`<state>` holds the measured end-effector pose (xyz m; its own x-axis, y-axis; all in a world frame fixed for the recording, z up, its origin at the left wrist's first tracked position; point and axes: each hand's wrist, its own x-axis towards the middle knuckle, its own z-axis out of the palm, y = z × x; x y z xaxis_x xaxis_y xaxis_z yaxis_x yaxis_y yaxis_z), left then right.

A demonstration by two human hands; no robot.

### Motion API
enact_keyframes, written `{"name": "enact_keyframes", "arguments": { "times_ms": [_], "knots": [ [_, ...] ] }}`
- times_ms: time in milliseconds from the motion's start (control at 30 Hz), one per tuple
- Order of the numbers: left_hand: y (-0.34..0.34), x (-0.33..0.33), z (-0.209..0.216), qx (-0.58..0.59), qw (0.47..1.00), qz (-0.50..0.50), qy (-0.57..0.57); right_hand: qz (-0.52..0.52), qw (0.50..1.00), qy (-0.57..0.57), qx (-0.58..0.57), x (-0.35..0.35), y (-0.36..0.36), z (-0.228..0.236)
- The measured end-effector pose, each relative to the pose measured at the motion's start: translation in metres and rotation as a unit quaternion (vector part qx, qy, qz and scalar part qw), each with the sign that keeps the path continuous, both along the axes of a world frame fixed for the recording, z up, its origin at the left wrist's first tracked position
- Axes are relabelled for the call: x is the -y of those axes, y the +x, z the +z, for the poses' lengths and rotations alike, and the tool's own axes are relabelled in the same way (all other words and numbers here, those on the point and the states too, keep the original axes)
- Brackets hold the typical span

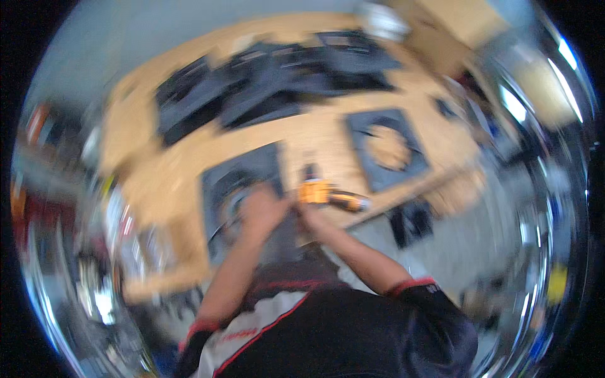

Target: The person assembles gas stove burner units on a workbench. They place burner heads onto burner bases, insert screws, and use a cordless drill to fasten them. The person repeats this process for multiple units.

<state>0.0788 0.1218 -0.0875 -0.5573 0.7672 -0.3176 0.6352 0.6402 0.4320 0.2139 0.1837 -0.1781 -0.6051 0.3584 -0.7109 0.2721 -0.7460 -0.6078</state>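
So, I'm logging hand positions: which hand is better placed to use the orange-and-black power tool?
Probably the right hand: it's closest to the orange-and-black power tool, though blur hides any contact. The left hand is over the dark grey square panel.

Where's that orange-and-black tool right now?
In the head view, just right of the middle, the orange-and-black tool is close beside the right hand, left of the right-hand dark panel; blur hides any grip.

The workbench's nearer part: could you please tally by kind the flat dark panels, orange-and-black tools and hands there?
Left dark panel plus right dark panel: 2
Orange-and-black tool: 1
Left hand plus right hand: 2
Total: 5
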Motion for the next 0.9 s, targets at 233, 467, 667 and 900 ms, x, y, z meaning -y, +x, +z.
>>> {"name": "enact_keyframes", "arguments": {
  "times_ms": [233,467,667,900],
  "knots": [
    [-0.127,0.09,-0.094,-0.059,0.968,0.047,0.238,0.06,0.963,0.252,-0.076,0.001,-0.017,-0.032],
    [-0.074,0.039,-0.1,0.045,0.975,-0.045,0.212,0.083,0.928,0.356,-0.067,0.004,-0.02,-0.019],
    [-0.056,0.027,-0.098,0.148,0.969,-0.063,0.188,0.067,0.887,0.446,-0.101,-0.002,-0.026,-0.047],
    [-0.059,0.024,-0.102,0.275,0.947,-0.028,0.166,0.006,0.948,0.31,-0.063,-0.01,0.003,-0.057]
  ]
}}
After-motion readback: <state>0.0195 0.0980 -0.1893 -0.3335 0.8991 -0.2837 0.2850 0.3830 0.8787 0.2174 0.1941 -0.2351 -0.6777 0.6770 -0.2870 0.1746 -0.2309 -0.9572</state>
